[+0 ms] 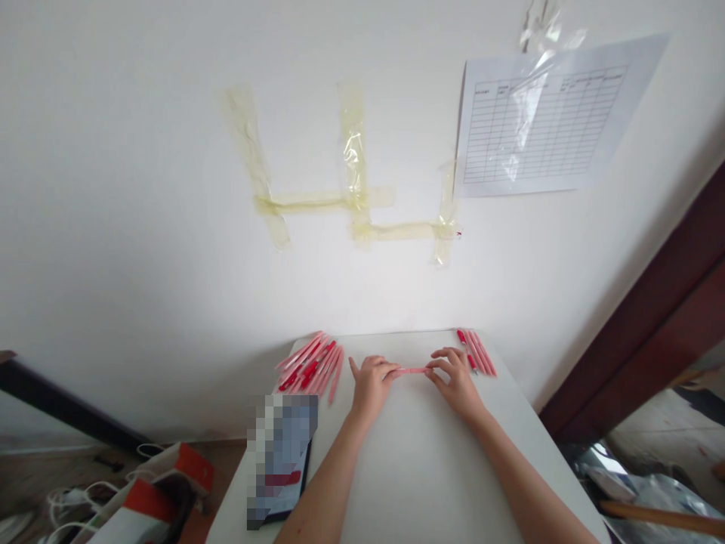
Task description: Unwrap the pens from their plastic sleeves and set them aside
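Observation:
A slim pink pen (411, 371) lies level between my hands, just above or on the white table. My left hand (372, 381) pinches its left end with thumb and fingers. At the other end, the thumb and forefinger of my right hand (455, 380) close on it, the other fingers raised. To the left lies a loose heap of pink pens (311, 366), several with red parts. Beyond my right hand is a smaller row of similar pens (479, 351), close to the fingers.
A phone-like device (283, 461), partly blurred out, lies on the left of the white table (419, 468). The wall behind carries yellowed tape (354, 151) and a printed sheet (544, 121). Boxes and cables (141, 499) are on the floor at left; dark red wood (640, 332) stands at right.

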`<state>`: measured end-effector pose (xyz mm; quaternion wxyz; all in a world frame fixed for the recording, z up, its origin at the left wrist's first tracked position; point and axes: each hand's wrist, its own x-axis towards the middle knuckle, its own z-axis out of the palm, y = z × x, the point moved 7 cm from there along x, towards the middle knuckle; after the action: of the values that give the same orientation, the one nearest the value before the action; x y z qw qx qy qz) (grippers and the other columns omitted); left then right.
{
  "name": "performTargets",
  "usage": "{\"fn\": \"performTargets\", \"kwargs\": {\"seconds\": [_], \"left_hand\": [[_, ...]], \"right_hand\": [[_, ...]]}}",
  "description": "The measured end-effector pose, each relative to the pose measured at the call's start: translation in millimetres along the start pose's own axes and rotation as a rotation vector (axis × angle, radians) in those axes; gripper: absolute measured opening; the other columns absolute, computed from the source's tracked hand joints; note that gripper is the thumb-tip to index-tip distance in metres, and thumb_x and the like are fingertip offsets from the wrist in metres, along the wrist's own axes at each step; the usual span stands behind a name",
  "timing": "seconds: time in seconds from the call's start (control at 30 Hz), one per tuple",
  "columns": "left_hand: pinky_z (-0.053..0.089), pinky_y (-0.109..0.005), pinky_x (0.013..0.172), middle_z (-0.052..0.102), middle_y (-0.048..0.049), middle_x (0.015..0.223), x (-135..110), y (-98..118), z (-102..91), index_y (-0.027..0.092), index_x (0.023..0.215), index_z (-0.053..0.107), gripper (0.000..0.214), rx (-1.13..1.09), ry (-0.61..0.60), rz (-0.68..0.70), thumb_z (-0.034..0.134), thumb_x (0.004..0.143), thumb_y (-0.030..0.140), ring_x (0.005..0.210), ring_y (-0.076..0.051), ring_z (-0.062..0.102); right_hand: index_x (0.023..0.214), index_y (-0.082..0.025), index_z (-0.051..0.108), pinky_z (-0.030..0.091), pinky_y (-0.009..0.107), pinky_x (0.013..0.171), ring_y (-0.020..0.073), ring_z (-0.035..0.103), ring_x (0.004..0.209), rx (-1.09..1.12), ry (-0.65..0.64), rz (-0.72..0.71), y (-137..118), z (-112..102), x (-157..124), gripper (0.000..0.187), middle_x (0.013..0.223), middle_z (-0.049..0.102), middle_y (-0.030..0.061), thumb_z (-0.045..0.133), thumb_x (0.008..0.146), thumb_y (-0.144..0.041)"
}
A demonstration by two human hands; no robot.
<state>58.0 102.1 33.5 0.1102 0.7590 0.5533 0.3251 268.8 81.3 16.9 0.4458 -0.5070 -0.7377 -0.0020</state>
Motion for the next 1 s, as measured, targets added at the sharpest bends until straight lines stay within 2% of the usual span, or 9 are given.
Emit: {"fn": "performTargets", "kwargs": {"seconds": [0.2,0.4,0.7,1.0], "left_hand": [[-0.002,-0.070,0.117,0.074,0.0002,0.099,-0.3,-1.3,0.6,0.037,0.096,0.077,0.013,-0.007,0.008,0.006,0.067,0.088,0.036,0.109,-0.021,0.061],[-0.002,-0.071,0.117,0.074,-0.0005,0.099,-0.4,-0.8,0.3,0.036,0.096,0.077,0.013,0.001,0.017,0.011,0.067,0.088,0.036,0.109,-0.022,0.061],[-0.001,-0.071,0.117,0.074,0.0007,0.103,-0.2,-3.1,-0.1,0.039,0.097,0.077,0.014,0.007,0.038,0.001,0.068,0.087,0.033,0.113,-0.021,0.061],[0.000,-0.070,0.117,0.074,0.0000,0.103,0.2,-3.6,-2.3,0.038,0.097,0.077,0.013,0.017,0.034,-0.026,0.067,0.089,0.035,0.114,-0.022,0.061]], "right_hand": [[0.111,-0.031,0.070,0.047,0.051,0.099,0.0291,0.050,0.115,0.004,-0.024,0.040,0.9,0.3,-0.7,0.027,0.115,0.062,0.0081,0.062,0.091,-0.047],[0.083,-0.028,0.073,0.043,0.055,0.103,0.0298,0.049,0.115,-0.013,-0.036,0.056,5.3,3.5,-1.1,0.028,0.114,0.062,0.0084,0.054,0.096,-0.044],[0.096,-0.029,0.072,0.043,0.054,0.101,0.0293,0.049,0.114,0.022,0.013,0.036,9.3,3.4,-0.5,0.020,0.113,0.064,0.0077,0.059,0.094,-0.044],[0.094,-0.030,0.073,0.045,0.053,0.098,0.0303,0.051,0.112,0.049,0.032,0.101,15.6,1.0,-0.1,0.024,0.112,0.064,0.0089,0.058,0.093,-0.048]]}}
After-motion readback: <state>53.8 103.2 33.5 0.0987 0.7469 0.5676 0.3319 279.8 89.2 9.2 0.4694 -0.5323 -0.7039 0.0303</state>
